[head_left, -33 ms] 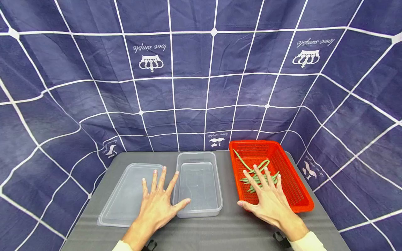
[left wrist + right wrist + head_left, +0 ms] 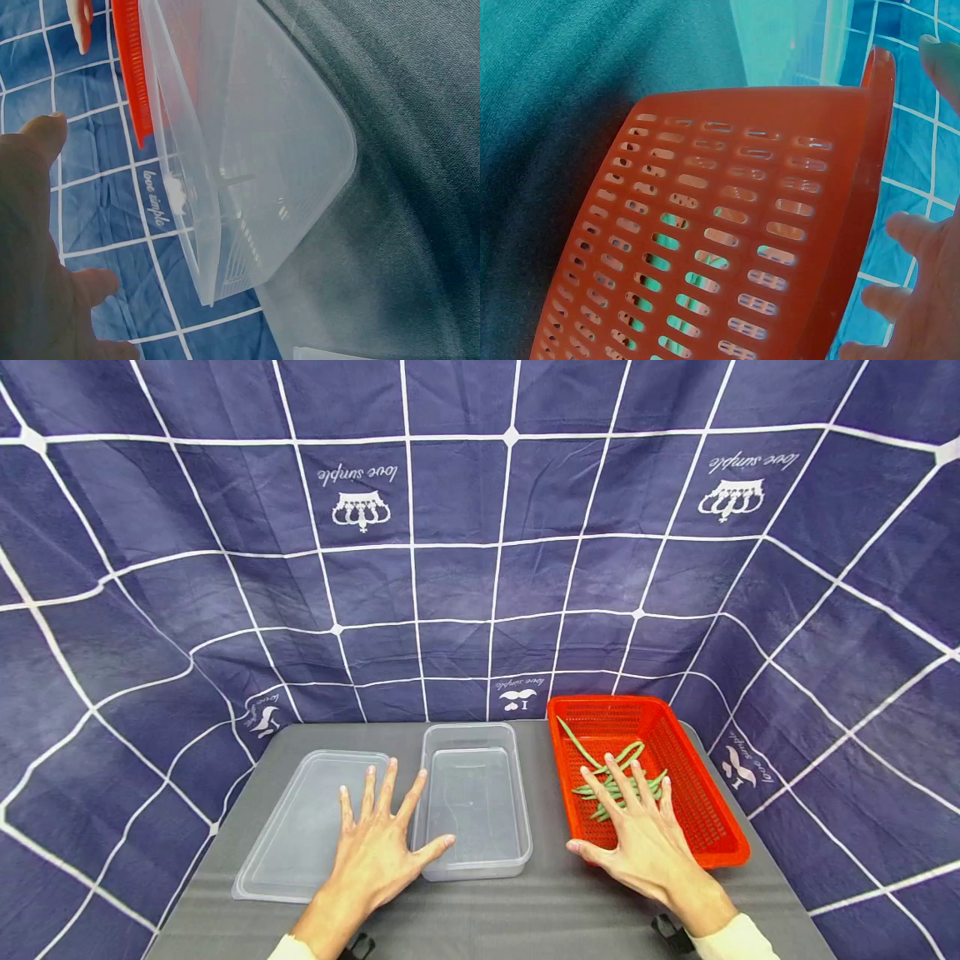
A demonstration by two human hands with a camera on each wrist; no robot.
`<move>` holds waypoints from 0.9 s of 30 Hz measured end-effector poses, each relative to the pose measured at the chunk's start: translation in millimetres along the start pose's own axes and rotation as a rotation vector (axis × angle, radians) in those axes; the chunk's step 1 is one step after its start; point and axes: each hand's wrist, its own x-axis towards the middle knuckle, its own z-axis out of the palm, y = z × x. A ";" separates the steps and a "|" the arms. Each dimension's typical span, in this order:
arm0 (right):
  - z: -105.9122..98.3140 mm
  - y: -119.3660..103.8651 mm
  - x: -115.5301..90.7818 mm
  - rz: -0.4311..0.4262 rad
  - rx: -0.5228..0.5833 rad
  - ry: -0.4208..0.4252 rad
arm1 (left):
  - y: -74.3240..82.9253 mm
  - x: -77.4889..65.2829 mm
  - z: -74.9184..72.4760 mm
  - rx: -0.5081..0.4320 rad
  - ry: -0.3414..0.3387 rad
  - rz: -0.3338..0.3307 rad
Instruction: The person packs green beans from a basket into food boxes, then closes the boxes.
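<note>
My left hand (image 2: pixel 377 858), fingers spread, hovers between a flat clear plastic lid (image 2: pixel 292 835) and a clear plastic container (image 2: pixel 472 810); it holds nothing. Over the near part of a red slotted basket (image 2: pixel 712 810) is my right hand (image 2: pixel 647 847), also spread and holding nothing. Several green beans (image 2: pixel 617 785) lie in that basket, partly hidden behind the right fingers. In the left wrist view the container's side wall (image 2: pixel 277 142) stands apart from the left hand. The right wrist view shows the basket's slotted wall (image 2: pixel 705 195) beside the right fingers.
A grey cloth-covered table (image 2: pixel 525 910) bears the lid, container and basket in a row from left to right. Blue curtains with white grid lines (image 2: pixel 457 585) rise behind the table and at both sides. A dark strap piece (image 2: pixel 671 933) shows under the right wrist.
</note>
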 end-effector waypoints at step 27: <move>-33.3 26.2 44.4 0.010 0.095 -0.120 | -0.1 -3.8 27.1 -0.256 -0.180 -0.127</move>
